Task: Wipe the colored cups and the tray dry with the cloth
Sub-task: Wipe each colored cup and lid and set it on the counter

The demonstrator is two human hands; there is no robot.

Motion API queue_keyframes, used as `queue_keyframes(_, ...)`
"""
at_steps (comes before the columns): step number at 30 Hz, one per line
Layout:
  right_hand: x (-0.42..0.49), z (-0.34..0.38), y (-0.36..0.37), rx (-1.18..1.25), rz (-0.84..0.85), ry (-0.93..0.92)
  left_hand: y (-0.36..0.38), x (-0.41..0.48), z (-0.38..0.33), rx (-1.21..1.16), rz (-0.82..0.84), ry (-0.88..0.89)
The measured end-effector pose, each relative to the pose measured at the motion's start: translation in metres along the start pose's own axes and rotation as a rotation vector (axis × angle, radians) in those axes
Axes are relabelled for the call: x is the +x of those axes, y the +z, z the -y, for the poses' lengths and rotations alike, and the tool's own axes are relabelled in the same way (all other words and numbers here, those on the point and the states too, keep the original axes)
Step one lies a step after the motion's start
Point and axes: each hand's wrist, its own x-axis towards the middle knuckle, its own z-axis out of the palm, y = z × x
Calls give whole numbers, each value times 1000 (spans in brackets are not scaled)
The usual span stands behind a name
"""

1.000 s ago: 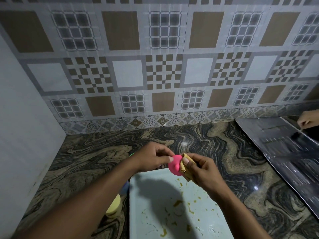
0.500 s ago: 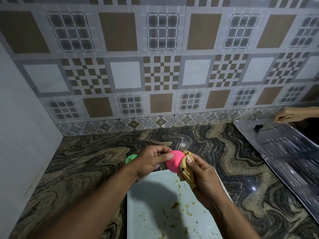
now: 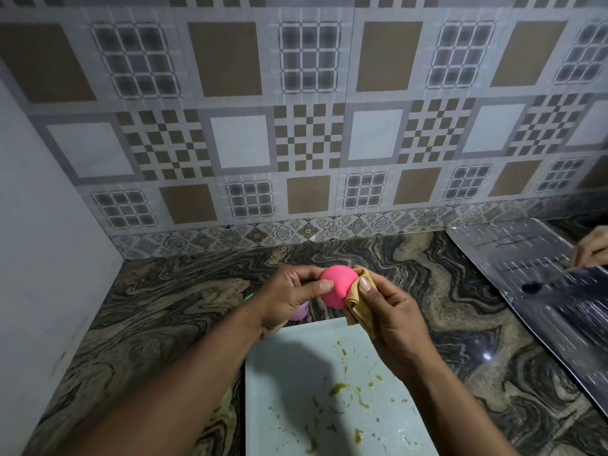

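A pink cup (image 3: pixel 336 286) is held in the air above the far end of a pale tray (image 3: pixel 316 406). My left hand (image 3: pixel 289 299) grips the cup from the left, thumb across its side. My right hand (image 3: pixel 391 320) holds a tan cloth (image 3: pixel 360 302) and presses it with the thumb against the cup's right side. The tray has yellow-green smears on its surface. A lilac cup (image 3: pixel 300 312) and a sliver of a green cup (image 3: pixel 249 296) peek out from behind my left hand; the rest of them is hidden.
The dark marbled counter (image 3: pixel 171 307) runs to a tiled wall at the back and a plain white wall on the left. A steel draining board (image 3: pixel 539 278) lies at the right, where another person's hand (image 3: pixel 592 250) holds a dark brush.
Both hands, with the pink cup and cloth, have risen slightly and shifted a little away from me. The cloth has moved round the cup's side. The other person's hand has moved over the draining board.
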Motion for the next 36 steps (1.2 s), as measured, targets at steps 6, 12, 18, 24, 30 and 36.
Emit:
queue_keyframes(6, 0, 4, -10, -165, 23, 23, -5, -2, 6, 133, 123, -203)
queue_keyframes(12, 7, 18, -2, -63, 74, 0, 9, 3, -6, -131, 17, -13)
queue_keyframes(18, 1, 12, -6, -31, -8, 88, 14, -2, -2, -92, 115, -153)
queue_keyframes(24, 9, 23, -5, -90, 54, 72, 16, 0, -9, -154, 71, -100)
queue_keyframes(30, -2, 1, 12, 138, -69, 89, 22, -2, -8, -172, -33, -84)
queue_keyframes(36, 6, 28, -7, -203, 112, 137, 1, -1, -18, 8, 59, -239)
